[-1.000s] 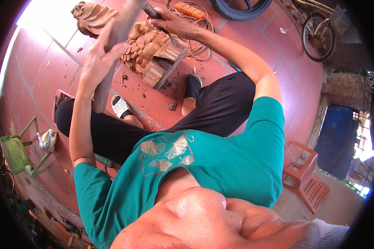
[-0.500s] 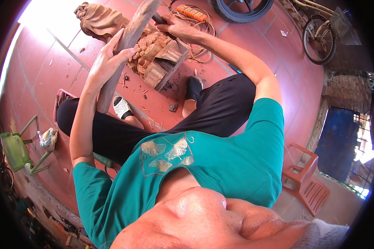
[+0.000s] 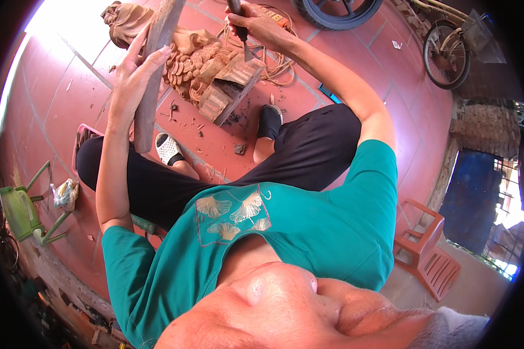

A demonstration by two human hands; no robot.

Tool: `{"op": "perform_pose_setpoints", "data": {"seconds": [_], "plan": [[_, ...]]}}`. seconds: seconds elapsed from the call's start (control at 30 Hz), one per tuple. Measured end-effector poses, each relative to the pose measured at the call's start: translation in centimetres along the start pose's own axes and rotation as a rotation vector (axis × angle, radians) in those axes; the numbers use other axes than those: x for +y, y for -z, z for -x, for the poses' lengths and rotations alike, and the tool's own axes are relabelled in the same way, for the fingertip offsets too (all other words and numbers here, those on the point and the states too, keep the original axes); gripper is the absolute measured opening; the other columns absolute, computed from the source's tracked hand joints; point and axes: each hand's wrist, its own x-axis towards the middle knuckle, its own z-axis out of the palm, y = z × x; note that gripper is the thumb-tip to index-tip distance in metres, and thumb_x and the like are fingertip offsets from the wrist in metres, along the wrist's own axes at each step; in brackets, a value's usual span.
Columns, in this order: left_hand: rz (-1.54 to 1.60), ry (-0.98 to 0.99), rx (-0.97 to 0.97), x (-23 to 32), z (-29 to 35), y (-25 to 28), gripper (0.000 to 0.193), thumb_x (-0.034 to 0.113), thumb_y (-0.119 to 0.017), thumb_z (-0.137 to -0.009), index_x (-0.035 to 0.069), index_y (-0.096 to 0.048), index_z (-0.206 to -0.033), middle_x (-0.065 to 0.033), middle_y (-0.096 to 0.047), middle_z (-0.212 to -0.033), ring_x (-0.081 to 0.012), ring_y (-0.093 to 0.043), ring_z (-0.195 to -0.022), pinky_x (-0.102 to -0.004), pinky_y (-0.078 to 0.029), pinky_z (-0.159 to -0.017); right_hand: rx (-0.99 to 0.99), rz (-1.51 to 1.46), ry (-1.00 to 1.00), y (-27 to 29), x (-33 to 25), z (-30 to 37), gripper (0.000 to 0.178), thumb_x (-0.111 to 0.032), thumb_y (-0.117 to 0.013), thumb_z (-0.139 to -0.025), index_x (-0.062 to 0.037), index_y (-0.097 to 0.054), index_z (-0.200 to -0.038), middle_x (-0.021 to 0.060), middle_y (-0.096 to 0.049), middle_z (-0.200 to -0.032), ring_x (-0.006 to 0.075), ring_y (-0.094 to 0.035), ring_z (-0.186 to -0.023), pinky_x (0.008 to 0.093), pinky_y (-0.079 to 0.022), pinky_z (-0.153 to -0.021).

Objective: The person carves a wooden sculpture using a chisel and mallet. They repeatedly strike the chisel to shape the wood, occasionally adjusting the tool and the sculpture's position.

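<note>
- At my far left, a green stool (image 3: 20, 212) stands on the red tiled floor (image 3: 46, 125), a small plastic bag (image 3: 66, 194) just beside it.
- A pink basket (image 3: 82, 136) shows partly past my knee.
- My left hand (image 3: 132, 81) is partly closed around a long wooden mallet (image 3: 149, 87), thumb laid over it, fingers stretched along the far side.
- The carved wooden piece (image 3: 201, 67) lies on the floor in front of my feet, draped folds at upper left, rounded scales in the middle, squared end toward the right; the mallet hides part of it.
- Chips are scattered near its squared end.
- My right hand (image 3: 253, 24) is curled around the dark handle of a chisel (image 3: 243, 34), whose blade meets the upper edge of that squared end.
- Behind that hand sits an orange power strip (image 3: 281, 20) with coiled cord.
- Farther right are a dark wheel (image 3: 339, 22) and a reddish plastic chair (image 3: 419, 247).
</note>
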Motion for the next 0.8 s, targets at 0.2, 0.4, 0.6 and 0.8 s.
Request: {"op": "perform_pose_setpoints", "data": {"seconds": [0.2, 0.4, 0.6, 0.8], "plan": [[-0.09, -0.153, 0.023, -0.2, 0.3, -0.3, 0.072, 0.029, -0.072, -0.093, 0.005, -0.04, -0.153, -0.0078, -0.071, -0.099, -0.0089, -0.064, -0.076, -0.024, -0.052, -0.064, -0.164, 0.014, -0.042, -1.0, -3.8, 1.1, 0.025, -0.031, -0.059, -0.103, -0.0069, -0.054, -0.106, -0.0014, -0.053, -0.086, 0.0081, -0.052, -0.078, 0.027, -0.045, -0.072], [-0.19, -0.129, 0.024, 0.8, 0.7, -0.2, 0.073, 0.027, -0.073, -0.092, 0.006, -0.039, -0.154, -0.0113, -0.071, -0.106, -0.0118, -0.067, -0.086, -0.0266, -0.054, -0.076, -0.123, 0.123, -0.018, -1.2, -1.6, 0.3, 0.025, -0.032, -0.06, -0.103, -0.0072, -0.056, -0.103, -0.0015, -0.053, -0.085, 0.0079, -0.051, -0.079, 0.027, -0.045, -0.073], [-0.175, -0.297, 0.031, -0.2, 1.0, -0.5, 0.074, 0.023, -0.076, -0.09, 0.009, -0.04, -0.154, -0.0136, -0.072, -0.113, -0.0163, -0.07, -0.098, -0.0302, -0.055, -0.086, -0.288, 0.374, -0.033, 0.1, -3.8, 0.3, 0.025, -0.028, -0.066, -0.099, -0.0062, -0.061, -0.109, 0.0024, -0.064, -0.1, 0.0111, -0.062, -0.094, 0.0301, -0.05, -0.091], [-0.131, -0.263, 0.017, 0.2, 1.5, -0.9, 0.07, 0.02, -0.074, -0.09, 0.005, -0.042, -0.151, -0.0087, -0.07, -0.109, -0.0137, -0.068, -0.09, -0.0274, -0.054, -0.08, -0.293, 0.482, -0.017, 2.2, -6.0, 2.6, 0.024, -0.021, -0.075, -0.093, -0.0057, -0.068, -0.11, 0.0004, -0.068, -0.1, 0.0097, -0.064, -0.097, 0.0291, -0.053, -0.088]]}}
